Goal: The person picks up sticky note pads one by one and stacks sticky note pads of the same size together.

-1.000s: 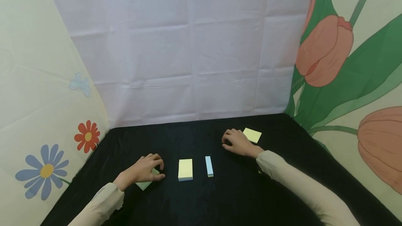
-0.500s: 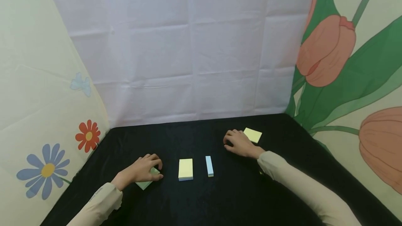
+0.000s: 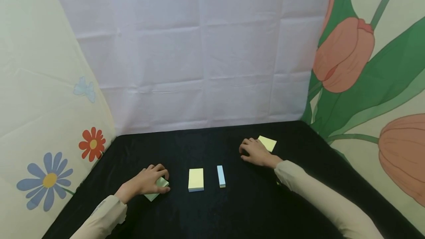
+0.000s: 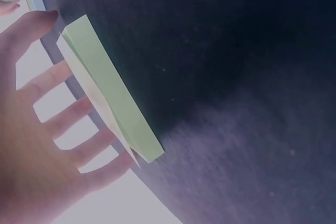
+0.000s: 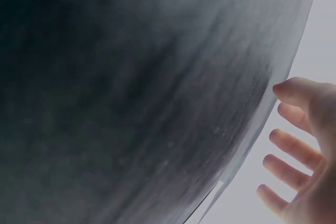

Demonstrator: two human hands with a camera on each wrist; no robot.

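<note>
In the head view my left hand (image 3: pixel 146 180) hovers over a green sticky note pad (image 3: pixel 162 182), thumb and index finger spread around its near corner. The left wrist view has the pad (image 4: pixel 113 85) with its top sheet curling up along one side, the fingers reaching toward that sheet and the thumb apart from the pad's end. My right hand (image 3: pixel 256 152) is low over the black table, fingers loosely bent and holding nothing. It partly covers a yellow sticky note pad (image 3: pixel 267 143). In the right wrist view the fingers (image 5: pixel 294 148) are spaced apart.
Between the hands lie a thick block of yellow notes (image 3: pixel 196 179) with a bluish lower layer and a narrow light blue pad (image 3: pixel 221 176). A small yellowish bit (image 3: pixel 278 183) shows beside the right sleeve. A white cloth (image 3: pixel 199 65) hangs behind the black table (image 3: pixel 199 217).
My left hand has shifted slightly left, showing more of the green pad between thumb and finger. My right hand has drifted a little to the right, toward the yellow pad.
</note>
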